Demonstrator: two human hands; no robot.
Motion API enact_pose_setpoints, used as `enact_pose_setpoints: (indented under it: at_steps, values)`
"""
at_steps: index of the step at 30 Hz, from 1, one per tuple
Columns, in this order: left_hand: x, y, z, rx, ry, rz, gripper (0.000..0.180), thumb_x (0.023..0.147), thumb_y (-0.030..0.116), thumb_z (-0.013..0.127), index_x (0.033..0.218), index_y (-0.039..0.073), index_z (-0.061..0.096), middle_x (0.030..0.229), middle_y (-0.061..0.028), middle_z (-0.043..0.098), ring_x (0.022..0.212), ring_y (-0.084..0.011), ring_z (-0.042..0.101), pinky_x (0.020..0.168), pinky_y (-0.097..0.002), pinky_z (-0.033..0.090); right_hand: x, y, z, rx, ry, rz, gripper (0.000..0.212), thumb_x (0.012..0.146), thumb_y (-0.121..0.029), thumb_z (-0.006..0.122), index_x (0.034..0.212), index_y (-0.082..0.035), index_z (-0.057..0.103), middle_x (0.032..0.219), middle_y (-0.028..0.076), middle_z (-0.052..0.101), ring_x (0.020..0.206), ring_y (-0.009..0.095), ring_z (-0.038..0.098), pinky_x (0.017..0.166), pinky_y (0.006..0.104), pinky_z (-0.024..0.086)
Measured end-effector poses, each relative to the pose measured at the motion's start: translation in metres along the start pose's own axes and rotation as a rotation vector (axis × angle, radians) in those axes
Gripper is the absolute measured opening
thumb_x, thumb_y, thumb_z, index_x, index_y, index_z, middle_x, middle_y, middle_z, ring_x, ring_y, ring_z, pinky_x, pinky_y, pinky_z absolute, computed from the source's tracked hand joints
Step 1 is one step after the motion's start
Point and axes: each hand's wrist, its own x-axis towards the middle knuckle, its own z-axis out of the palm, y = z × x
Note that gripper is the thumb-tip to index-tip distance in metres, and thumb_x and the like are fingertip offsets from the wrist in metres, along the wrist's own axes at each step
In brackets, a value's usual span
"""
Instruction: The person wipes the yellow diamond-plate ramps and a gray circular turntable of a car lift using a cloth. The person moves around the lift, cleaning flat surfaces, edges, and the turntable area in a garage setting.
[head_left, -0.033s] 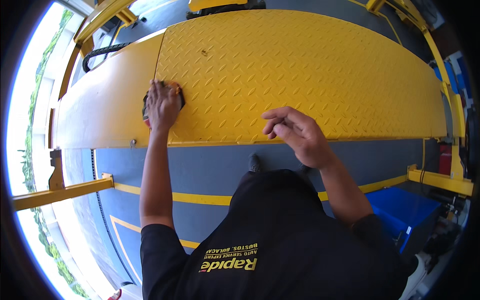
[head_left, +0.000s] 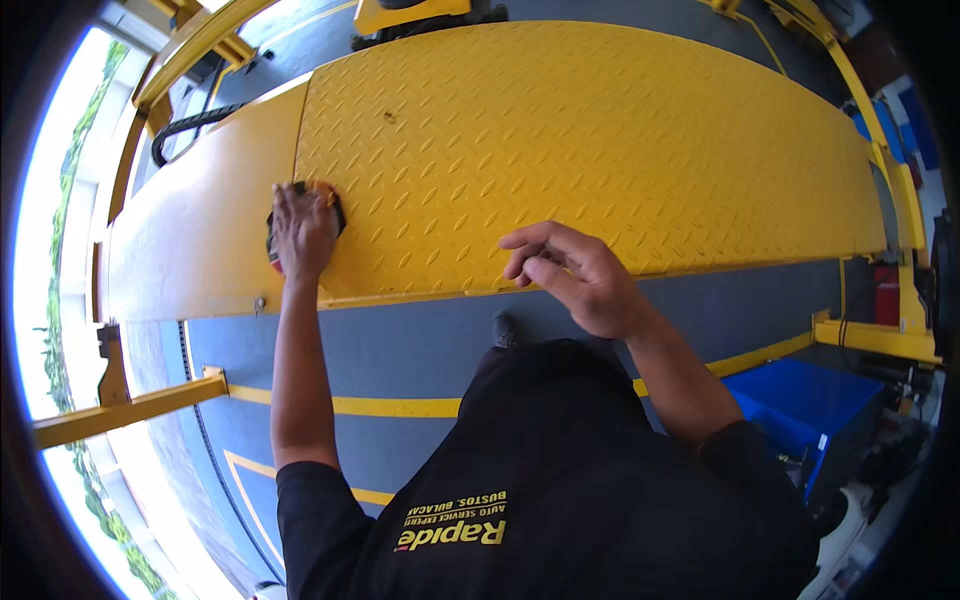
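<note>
My left hand (head_left: pixel 304 236) lies on a round, multicoloured rag (head_left: pixel 333 203), dark with orange and red patches. Its fingers are close together and press the rag down on the yellow platform (head_left: pixel 560 140). The rag rests by the seam between the smooth left section and the raised-tread plate, toward the near edge. Most of the rag is covered by the hand. My right hand (head_left: pixel 580 275) hovers over the platform's near edge, its index finger stretched out, its other fingers loosely bent, and nothing visible in it.
Yellow posts and beams (head_left: pixel 885 340) frame the platform at both sides. A blue cabinet (head_left: pixel 800 400) stands to my right, and a black ribbed hose (head_left: pixel 195 122) curves at the far left. A small bolt-like fitting (head_left: pixel 260 304) sits on the near edge. Yellow lines mark the grey floor (head_left: pixel 410 350).
The whole view has shifted slightly, so the platform and both hands appear a little further left. Against the platform seam, the left hand and rag have barely moved.
</note>
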Motion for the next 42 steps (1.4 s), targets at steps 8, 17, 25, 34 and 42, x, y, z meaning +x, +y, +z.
enact_pose_setpoints:
  at_steps: [8,17,25,34,42]
  values:
    - [0.001,0.126,-0.053,-0.264,-0.227,-0.093,0.083,0.109,0.054,0.04,0.162,-0.009,0.032,0.172,-0.0298,0.022,0.161,-0.0467,0.017,0.131,-0.0557,0.013,-0.031,0.028,-0.037,0.043,0.313,0.055,0.028,0.107,-0.012,0.056,0.13,0.0,0.067,0.1,0.007,0.071,0.097,0.016,0.068,0.09,0.0334,0.056]
    - [0.007,0.48,-0.137,-0.784,-0.096,0.865,0.086,0.097,0.053,0.052,0.154,-0.011,0.045,0.167,-0.0282,0.037,0.159,-0.0443,0.027,0.125,-0.0719,0.013,-0.087,0.016,-0.119,-0.022,0.75,-0.155,0.027,0.107,-0.008,0.052,0.129,0.002,0.065,0.098,0.007,0.067,0.091,0.013,0.06,0.088,0.0309,0.051]
    - [0.097,0.622,-0.103,-1.009,-0.068,0.609,0.075,0.102,0.046,0.045,0.151,-0.011,0.049,0.166,-0.0266,0.041,0.158,-0.0409,0.031,0.13,-0.0601,0.016,-0.066,0.008,-0.195,0.01,0.819,-0.188,0.032,0.108,-0.01,0.047,0.132,0.003,0.063,0.1,0.007,0.064,0.093,0.014,0.058,0.088,0.0329,0.05]
    - [0.159,0.349,-0.051,-0.697,0.022,0.237,0.077,0.105,0.052,0.04,0.157,-0.004,0.046,0.169,-0.0218,0.039,0.158,-0.0376,0.032,0.131,-0.0538,0.019,0.038,0.001,-0.137,-0.04,0.507,-0.154,0.027,0.107,-0.012,0.05,0.127,-0.002,0.066,0.097,0.004,0.067,0.09,0.013,0.062,0.086,0.0317,0.052]
    - [0.177,0.136,-0.007,-0.467,-0.166,0.028,0.08,0.107,0.055,0.034,0.167,0.002,0.031,0.176,-0.0171,0.025,0.164,-0.0362,0.019,0.133,-0.0519,0.012,0.075,0.006,-0.043,0.025,0.359,-0.11,0.027,0.106,-0.012,0.054,0.127,-0.002,0.067,0.097,0.006,0.069,0.09,0.014,0.064,0.086,0.0313,0.053]
